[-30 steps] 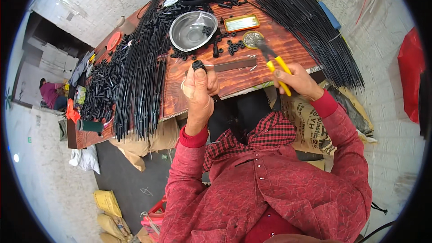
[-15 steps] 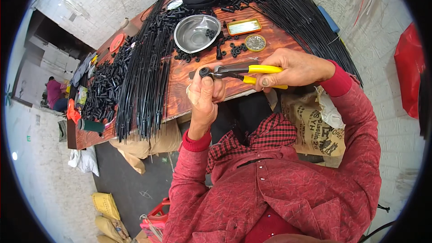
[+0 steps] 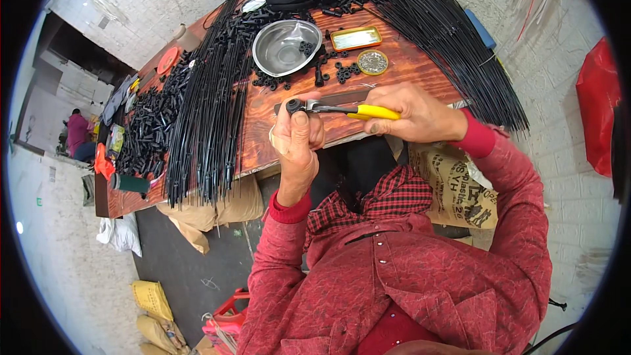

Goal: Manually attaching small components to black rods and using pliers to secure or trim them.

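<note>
My left hand [image 3: 297, 143] pinches a small round black plastic part [image 3: 294, 106] with a hole in it, between thumb and fingers. My right hand [image 3: 415, 112] is closed around pliers [image 3: 374, 112] with yellow grips, whose jaws meet the black part's right side. What exactly the jaws grip is too small to make out. Both hands are over the table's near edge. Just beyond them on the tabletop are a steel bowl [image 3: 264, 59] with a few black rings inside, a round tin of small metal pieces [image 3: 373, 62] and a yellow-rimmed rectangular tin [image 3: 356, 38].
Long black rods [image 3: 204, 125] lie bundled on the wooden table [image 3: 420, 69] at left, and more rods [image 3: 460, 46] at right. Black tubular parts [image 3: 148, 125] are heaped at far left. A printed sack [image 3: 457, 187] stands below the table. Another person [image 3: 80, 133] is in the far-left background.
The pliers' handles, spread apart before, have come together in my right hand, which has shifted left and slightly down. My left hand keeps the black part in nearly the same place.
</note>
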Tool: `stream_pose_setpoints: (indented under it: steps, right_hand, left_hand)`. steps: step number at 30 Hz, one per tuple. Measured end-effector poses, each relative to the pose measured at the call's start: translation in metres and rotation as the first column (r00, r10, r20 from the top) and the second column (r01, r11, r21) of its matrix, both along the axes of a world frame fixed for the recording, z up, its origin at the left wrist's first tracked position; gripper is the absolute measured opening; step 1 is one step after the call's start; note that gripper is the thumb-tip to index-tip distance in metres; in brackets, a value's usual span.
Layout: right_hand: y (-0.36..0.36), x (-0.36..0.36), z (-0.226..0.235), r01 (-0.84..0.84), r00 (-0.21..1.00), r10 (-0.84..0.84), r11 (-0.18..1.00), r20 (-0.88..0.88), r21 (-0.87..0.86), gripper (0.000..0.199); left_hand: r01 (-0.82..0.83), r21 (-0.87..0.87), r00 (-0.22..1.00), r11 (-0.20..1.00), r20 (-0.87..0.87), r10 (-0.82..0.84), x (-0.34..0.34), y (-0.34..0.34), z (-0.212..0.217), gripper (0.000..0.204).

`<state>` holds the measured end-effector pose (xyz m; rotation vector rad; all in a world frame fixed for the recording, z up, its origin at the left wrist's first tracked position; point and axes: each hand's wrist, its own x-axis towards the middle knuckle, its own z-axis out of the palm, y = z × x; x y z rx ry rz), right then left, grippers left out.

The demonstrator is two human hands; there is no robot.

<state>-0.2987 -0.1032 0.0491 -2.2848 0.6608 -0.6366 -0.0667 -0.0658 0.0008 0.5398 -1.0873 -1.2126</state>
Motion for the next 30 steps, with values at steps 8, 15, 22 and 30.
stream_pose_setpoints:
  steps: [8,15,22,30]
  right_hand:
    - [0.009,0.030,-0.056,0.114,0.957,-0.081,0.988,0.280,-0.102,0.027]
    - [0.003,0.028,-0.045,0.102,0.962,-0.073,0.990,0.264,-0.098,0.030]
    - [0.017,0.045,-0.064,0.066,0.929,-0.055,0.998,0.366,-0.016,0.031]
    - [0.025,0.040,-0.046,0.002,0.926,-0.062,0.987,0.374,0.158,0.032]
  left_hand:
    - [-0.001,-0.001,0.999,1.000,-0.036,0.001,0.003,-0.004,-0.003,0.041]
    - [-0.009,0.010,0.999,1.000,-0.037,0.010,0.009,-0.006,-0.002,0.043]
    - [-0.005,-0.021,0.994,1.000,-0.106,0.002,0.011,0.000,-0.001,0.047]
    - [0.084,-0.053,0.991,0.995,-0.096,-0.089,0.020,0.003,-0.001,0.055]
